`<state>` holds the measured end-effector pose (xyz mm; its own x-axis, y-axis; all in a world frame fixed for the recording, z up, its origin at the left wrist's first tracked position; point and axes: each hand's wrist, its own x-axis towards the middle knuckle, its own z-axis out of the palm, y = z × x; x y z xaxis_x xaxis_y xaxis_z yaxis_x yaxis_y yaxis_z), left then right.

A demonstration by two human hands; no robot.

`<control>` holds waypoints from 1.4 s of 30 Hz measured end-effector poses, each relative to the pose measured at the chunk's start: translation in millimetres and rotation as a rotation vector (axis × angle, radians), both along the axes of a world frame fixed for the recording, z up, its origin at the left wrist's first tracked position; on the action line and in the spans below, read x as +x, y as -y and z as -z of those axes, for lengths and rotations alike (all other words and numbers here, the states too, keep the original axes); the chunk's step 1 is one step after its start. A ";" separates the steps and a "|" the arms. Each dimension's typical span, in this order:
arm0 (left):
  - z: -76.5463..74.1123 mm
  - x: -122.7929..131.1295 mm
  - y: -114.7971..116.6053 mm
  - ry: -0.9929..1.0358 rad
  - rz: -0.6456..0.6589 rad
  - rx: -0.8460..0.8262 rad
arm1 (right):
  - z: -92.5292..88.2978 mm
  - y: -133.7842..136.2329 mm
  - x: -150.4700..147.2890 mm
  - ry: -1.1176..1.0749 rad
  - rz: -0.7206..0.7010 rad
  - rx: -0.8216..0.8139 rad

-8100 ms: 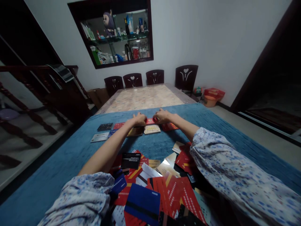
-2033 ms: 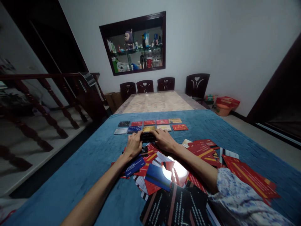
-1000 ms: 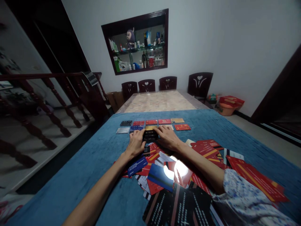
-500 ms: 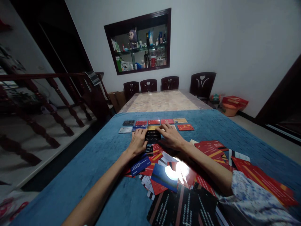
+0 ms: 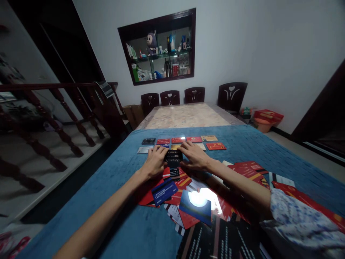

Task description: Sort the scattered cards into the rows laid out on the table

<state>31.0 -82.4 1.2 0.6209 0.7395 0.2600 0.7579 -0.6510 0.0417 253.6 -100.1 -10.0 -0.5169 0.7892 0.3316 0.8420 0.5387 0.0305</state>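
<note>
A black card (image 5: pixel 173 158) with pale lettering is held upright between my two hands. My left hand (image 5: pixel 155 162) grips its left edge, thumb low and fingers curled over the side. At the right edge my right hand (image 5: pixel 196 157) closes in the same way. Whether more cards sit behind the front one is hidden. Just beyond my fingers lie two rows of cards, among them a red card (image 5: pixel 216 146), a silver card (image 5: pixel 145 150) and a black card stack (image 5: pixel 148 141). Below my hands spreads a loose heap with a blue card (image 5: pixel 165 191).
A blue cloth (image 5: pixel 113 180) covers the near part of the table, with bare marbled tabletop (image 5: pixel 188 115) beyond. More red cards (image 5: pixel 250 171) lie under and beside my right forearm. Large black cards (image 5: pixel 205 239) lie near the front edge. Dark chairs (image 5: pixel 194 95) stand at the far end.
Both hands stay on the black card and have shifted slightly left relative to the card rows. The view has moved a little, so the cards sit further right in the picture.
</note>
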 end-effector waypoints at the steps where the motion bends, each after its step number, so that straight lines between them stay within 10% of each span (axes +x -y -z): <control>1: -1.0 -2.9 -1.8 -0.009 -0.001 0.001 | -2.8 -1.3 -3.2 0.013 0.000 -0.002; 32: -36.1 -81.4 -107.2 -0.221 -0.188 -0.022 | -48.5 -113.2 -110.9 0.150 0.027 -0.114; 42: -22.1 -88.2 -154.9 -0.252 -0.212 -0.048 | -41.0 -147.0 -124.4 0.129 0.068 -0.196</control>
<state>-57.2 72.4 23.3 0.4925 0.8667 0.0793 0.8666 -0.4798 -0.1372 129.2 46.8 31.1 -0.4886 0.8664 0.1036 0.8724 0.4871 0.0407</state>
